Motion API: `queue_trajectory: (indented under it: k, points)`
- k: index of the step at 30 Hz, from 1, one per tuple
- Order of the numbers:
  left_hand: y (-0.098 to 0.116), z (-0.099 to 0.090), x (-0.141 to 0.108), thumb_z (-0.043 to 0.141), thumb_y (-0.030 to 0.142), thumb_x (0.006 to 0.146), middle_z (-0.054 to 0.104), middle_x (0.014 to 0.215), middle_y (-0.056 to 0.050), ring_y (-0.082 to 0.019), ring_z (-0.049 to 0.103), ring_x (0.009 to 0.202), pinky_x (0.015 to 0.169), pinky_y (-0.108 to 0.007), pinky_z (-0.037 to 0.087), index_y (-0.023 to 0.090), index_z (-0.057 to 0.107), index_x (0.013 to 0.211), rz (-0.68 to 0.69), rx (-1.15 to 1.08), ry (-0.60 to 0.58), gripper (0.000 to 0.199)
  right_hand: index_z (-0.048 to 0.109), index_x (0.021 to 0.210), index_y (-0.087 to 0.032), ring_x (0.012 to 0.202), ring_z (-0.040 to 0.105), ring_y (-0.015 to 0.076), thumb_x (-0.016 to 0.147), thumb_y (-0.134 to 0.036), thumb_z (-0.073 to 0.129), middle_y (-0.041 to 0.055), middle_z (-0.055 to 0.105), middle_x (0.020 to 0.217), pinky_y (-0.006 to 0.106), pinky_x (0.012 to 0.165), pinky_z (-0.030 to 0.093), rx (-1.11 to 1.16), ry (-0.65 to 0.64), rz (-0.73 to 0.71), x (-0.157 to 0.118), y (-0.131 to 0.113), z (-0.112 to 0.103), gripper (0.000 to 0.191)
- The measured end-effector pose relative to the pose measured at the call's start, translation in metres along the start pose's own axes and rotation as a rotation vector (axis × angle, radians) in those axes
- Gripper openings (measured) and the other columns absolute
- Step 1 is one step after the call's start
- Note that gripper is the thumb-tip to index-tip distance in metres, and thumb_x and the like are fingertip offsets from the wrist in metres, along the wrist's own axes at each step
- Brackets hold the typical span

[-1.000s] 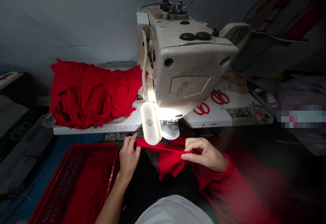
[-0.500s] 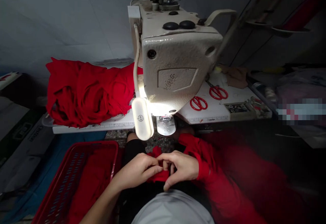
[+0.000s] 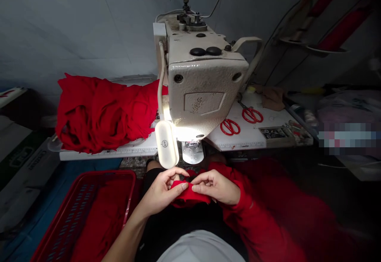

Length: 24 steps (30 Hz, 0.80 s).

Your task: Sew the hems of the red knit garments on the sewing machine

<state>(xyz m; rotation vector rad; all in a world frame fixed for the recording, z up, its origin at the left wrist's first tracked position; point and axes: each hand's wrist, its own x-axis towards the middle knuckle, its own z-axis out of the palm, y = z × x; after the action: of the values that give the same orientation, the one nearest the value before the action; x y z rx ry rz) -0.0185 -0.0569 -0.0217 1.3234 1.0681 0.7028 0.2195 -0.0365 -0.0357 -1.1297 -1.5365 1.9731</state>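
Note:
Over my lap, a piece of red fabric [image 3: 190,195] is stretched between my two hands. My left hand [image 3: 162,188] pinches its left part between thumb and fingers. With thumb and forefinger, my right hand [image 3: 218,187] grips it farther right. More red fabric [image 3: 256,218] lies over my right forearm and spreads out to the right. Just beyond my hands stands a sewing machine [image 3: 205,95], its metal plate [image 3: 193,153] lit by an oval lamp [image 3: 166,145]. The fabric is apart from the machine.
Left of the machine, a pile of red fabric [image 3: 104,113] lies on the white table [image 3: 241,139]. A red basket [image 3: 132,178] with red cloth stands at lower left. Two red-handled scissors [image 3: 230,127] and a small parts tray [image 3: 275,133] are on the right. Red thread cones [image 3: 345,29] stand at upper right.
My hands have moved slightly apart, and the red fabric between them now shows more spread out. My right hand has shifted to the right. The camera view has tilted upward.

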Motion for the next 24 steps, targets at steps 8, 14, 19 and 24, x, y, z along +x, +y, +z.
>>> queue_trajectory:
  k: [8,14,19,24]
  points:
    - [0.013,-0.004,-0.004,0.059,0.036,0.101,0.06,0.075,0.0,-0.013,0.053,0.072,0.068,-0.025,0.038,0.014,0.069,0.079,0.126,0.3,-0.059,0.033,0.079,0.082,-0.014,0.072,0.058,0.0142,0.084,-0.038,0.081,0.0033,0.065,0.081,0.026,0.065,0.044,-0.053,0.108,-0.25,0.0,-0.002,0.003,0.024]
    - [0.003,-0.002,-0.001,0.072,0.039,0.092,0.047,0.064,0.007,-0.007,0.041,0.052,0.05,-0.019,0.032,0.015,0.068,0.107,0.001,-0.108,0.061,0.028,0.076,0.079,-0.013,0.06,0.054,0.0122,0.089,-0.039,0.075,0.0017,0.064,0.068,0.025,0.056,0.041,-0.044,0.261,-0.249,-0.002,-0.014,0.003,0.028]
    - [0.018,-0.009,0.002,0.075,0.032,0.089,0.073,0.08,-0.005,-0.016,0.065,0.071,0.066,-0.024,0.052,0.015,0.08,0.107,0.168,-0.038,0.142,0.025,0.077,0.077,-0.014,0.058,0.053,0.012,0.09,-0.037,0.074,0.0012,0.065,0.064,0.025,0.056,0.041,-0.14,0.414,-0.288,-0.014,-0.038,0.007,0.026]
    - [0.037,-0.011,0.008,0.063,0.024,0.098,0.08,0.089,-0.008,-0.018,0.071,0.079,0.079,-0.028,0.054,0.018,0.083,0.107,0.431,0.355,0.183,0.023,0.076,0.072,-0.016,0.059,0.055,0.0126,0.09,-0.032,0.073,0.0007,0.064,0.064,0.026,0.059,0.042,-0.303,0.589,-0.416,-0.022,-0.057,0.013,0.024]
